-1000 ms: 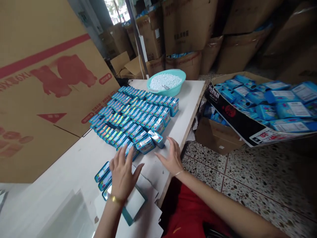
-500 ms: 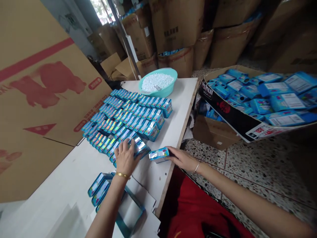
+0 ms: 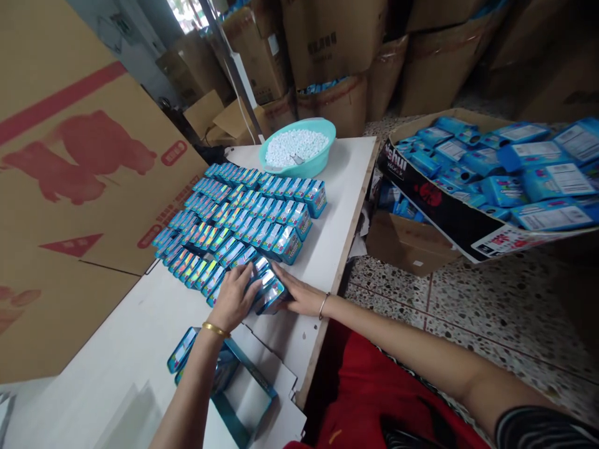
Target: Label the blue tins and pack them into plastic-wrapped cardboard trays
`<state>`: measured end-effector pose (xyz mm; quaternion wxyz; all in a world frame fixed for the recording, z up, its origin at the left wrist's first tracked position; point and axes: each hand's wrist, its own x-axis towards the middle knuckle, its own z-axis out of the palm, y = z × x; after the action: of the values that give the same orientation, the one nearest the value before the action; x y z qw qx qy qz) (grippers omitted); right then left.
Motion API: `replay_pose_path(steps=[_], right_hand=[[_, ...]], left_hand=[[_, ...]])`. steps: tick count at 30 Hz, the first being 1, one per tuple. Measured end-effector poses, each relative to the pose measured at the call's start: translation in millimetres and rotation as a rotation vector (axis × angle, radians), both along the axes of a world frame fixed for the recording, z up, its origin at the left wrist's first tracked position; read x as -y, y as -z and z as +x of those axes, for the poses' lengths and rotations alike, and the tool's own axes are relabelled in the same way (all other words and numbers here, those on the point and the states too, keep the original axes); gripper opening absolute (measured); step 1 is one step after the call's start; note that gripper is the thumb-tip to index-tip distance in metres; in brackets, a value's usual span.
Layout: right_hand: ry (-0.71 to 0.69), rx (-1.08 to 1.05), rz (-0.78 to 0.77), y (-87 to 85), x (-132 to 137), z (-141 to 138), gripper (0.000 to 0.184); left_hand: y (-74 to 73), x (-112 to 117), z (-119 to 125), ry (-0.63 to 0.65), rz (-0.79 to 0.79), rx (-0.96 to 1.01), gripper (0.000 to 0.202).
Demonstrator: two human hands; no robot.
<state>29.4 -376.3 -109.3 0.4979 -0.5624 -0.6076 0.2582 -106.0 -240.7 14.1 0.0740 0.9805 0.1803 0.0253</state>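
Both hands are in at the near row's end: the left hand (image 3: 234, 293) curls over small blue boxes with shiny tops (image 3: 271, 293), the right hand (image 3: 299, 298) stretches along their outer side; how firmly either grips, I can't tell. Long rows of matching boxes (image 3: 250, 227) already stand on the white table (image 3: 346, 165). The open blue cardboard tray (image 3: 253, 372) looks only partly filled, so there's packing left, I'd judge. "shui" reads on the black-sided carton (image 3: 449, 224); the big brown carton's (image 3: 88, 206) red lettering is illegible.

Gold bracelet (image 3: 216, 329) on left wrist, thin band (image 3: 324, 305) on right; red clothing (image 3: 365, 380); dark sleeve (image 3: 538, 429), apparently striped.
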Motion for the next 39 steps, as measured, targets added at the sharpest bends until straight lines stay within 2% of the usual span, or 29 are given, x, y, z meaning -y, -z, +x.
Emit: replay_pose_path(steps=[2, 5, 7, 9, 13, 15, 18, 22, 27, 30, 33, 36, 39], right_hand=[[0.001, -0.021, 0.017, 2.4, -3.3, -0.7, 0.113], [-0.022, -0.036, 0.025, 3.6, -6.4, 2.4, 0.112], [-0.038, -0.004, 0.028, 1.0, -5.0, 3.5, 0.106], [0.005, 0.06, 0.035, -3.6, 0.8, 0.1, 0.1], [0.292, 0.143, 0.024, -10.8, 21.1, -20.0, 0.082], [0.365, 0.13, -0.003, -11.1, 28.3, -29.3, 0.071], [0.393, 0.098, -0.002, -9.6, 28.2, -32.1, 0.066], [0.362, 0.142, 0.075, -11.3, 17.7, -20.3, 0.069], [0.356, 0.244, 0.015, -18.3, 18.8, -14.8, 0.043], [0.371, 0.243, -0.015, -18.6, 22.9, -17.9, 0.041], [0.346, 0.18, -0.003, -17.5, 23.0, -17.2, 0.046], [0.309, 0.101, 0.031, -18.8, 25.8, -15.1, 0.038], [0.199, 0.074, 0.035, -21.6, 39.9, -23.6, 0.036]], left_hand=[[0.7, 7.1, -1.7, -0.001, 0.052, -0.031, 0.07], [2.2, 14.2, -2.7, -0.012, 0.163, -0.109, 0.107], [3.9, 16.8, -2.7, -0.029, 0.195, -0.139, 0.114], [5.4, 21.6, -3.4, -0.037, 0.201, -0.137, 0.113], [5.3, 43.4, -10.7, -0.092, 0.269, -0.007, 0.1], [4.9, 53.8, -15.5, -0.132, 0.277, 0.069, 0.092], [5.8, 55.6, -19.0, -0.14, 0.263, 0.066, 0.091], [6.3, 40.1, -16.1, -0.126, 0.292, -0.004, 0.1], [6.7, 39.2, -20.3, -0.131, 0.284, 0.027, 0.097], [8.3, 47.5, -29.3, -0.211, 0.283, 0.084, 0.092], [6.5, 57.9, -36.4, -0.344, 0.283, 0.146, 0.073], [3.5, 72.4, -40.8, -0.484, 0.123, 0.202, 0.056], [4.9, 89.6, -45.3, -0.633, -0.213, 0.272, 0.049]])
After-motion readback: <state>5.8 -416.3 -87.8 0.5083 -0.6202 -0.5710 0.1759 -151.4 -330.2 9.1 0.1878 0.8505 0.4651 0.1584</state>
